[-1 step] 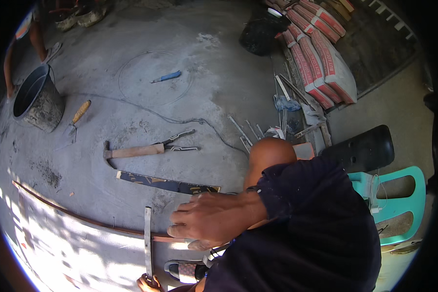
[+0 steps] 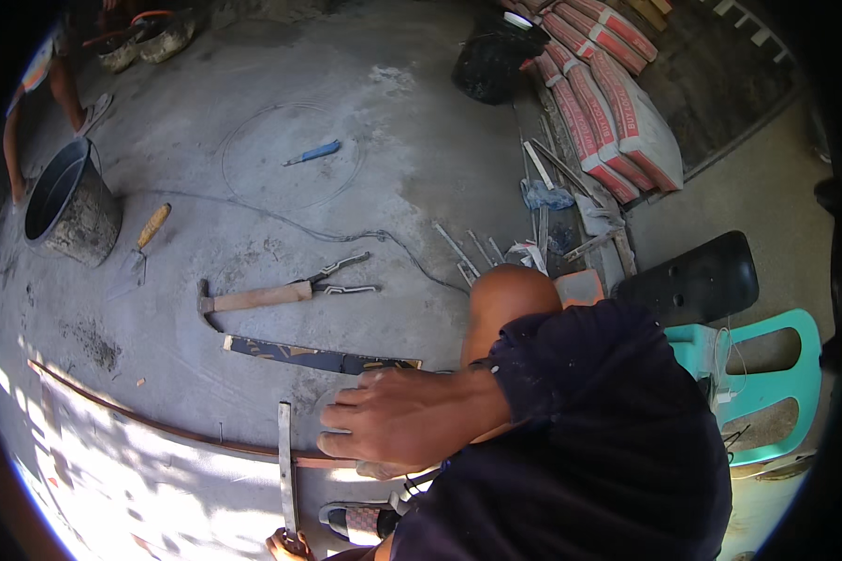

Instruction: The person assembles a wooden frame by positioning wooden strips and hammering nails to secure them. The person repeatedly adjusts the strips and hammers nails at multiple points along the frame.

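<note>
My left hand point(image 2: 287, 545), partly cut off by the lower edge, is closed round the near end of a flat grey bar point(image 2: 286, 458). The bar lies across a long, thin reddish-brown wooden strip point(image 2: 168, 427). At the strip's right end is my right hand point(image 2: 384, 421), back upward, with fingers bent and closed; whatever they grip is hidden under the hand. Just beyond it lies a dark narrow board point(image 2: 318, 356) with pale patches. Farther off, a hammer point(image 2: 253, 299) with a wooden handle lies against pliers point(image 2: 346, 278).
A trowel point(image 2: 145, 241), a black bucket point(image 2: 75, 206) and a blue-handled tool point(image 2: 313, 152) are on the concrete floor, with a thin cable point(image 2: 318, 231). Stacked sacks point(image 2: 617, 122) and a green plastic chair point(image 2: 776, 383) stand right. Another person's arm point(image 2: 13, 154) reaches down far left.
The view has shifted slightly. Both my hands keep nearly the same position, and the bar and wooden strip stay in place.
</note>
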### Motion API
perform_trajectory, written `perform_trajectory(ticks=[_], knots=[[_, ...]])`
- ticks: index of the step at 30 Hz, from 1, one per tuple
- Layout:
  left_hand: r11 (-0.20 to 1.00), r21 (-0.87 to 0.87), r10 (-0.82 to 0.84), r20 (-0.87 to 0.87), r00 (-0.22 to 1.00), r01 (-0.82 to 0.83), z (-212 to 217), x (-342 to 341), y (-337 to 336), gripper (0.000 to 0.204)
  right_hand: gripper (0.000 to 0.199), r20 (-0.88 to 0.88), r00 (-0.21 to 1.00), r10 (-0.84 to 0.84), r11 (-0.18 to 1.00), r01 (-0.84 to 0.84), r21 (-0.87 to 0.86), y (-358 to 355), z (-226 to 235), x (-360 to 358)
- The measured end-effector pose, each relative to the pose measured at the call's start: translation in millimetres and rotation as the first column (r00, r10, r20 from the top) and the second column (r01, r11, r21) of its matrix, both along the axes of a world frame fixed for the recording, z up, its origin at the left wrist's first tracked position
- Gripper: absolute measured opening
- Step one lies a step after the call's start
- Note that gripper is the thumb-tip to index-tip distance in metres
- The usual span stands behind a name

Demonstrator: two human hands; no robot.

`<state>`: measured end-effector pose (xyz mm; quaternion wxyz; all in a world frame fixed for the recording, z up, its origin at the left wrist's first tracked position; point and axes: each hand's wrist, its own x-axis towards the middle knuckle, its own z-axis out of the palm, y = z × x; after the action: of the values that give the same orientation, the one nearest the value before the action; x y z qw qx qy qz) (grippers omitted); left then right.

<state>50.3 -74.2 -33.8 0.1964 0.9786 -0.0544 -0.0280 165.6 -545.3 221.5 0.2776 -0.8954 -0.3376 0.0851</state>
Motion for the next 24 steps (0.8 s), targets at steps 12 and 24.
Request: perform_trajectory(ticks=[12, 24], knots=[[0.989, 0.129, -0.105, 0.254, 0.961, 0.074, 299, 208, -23, 0.04, 0.025, 0.081, 0.973, 0.217, 0.961, -0.228, 0.16, 36, -42, 15], [0.718, 0.125, -0.493, -0.603, 0.627, 0.685, 180, 196, -122, 0.046, 0.02, 0.274, 0.961, -0.028, 0.877, -0.109, 0.469, 36, -49, 15]])
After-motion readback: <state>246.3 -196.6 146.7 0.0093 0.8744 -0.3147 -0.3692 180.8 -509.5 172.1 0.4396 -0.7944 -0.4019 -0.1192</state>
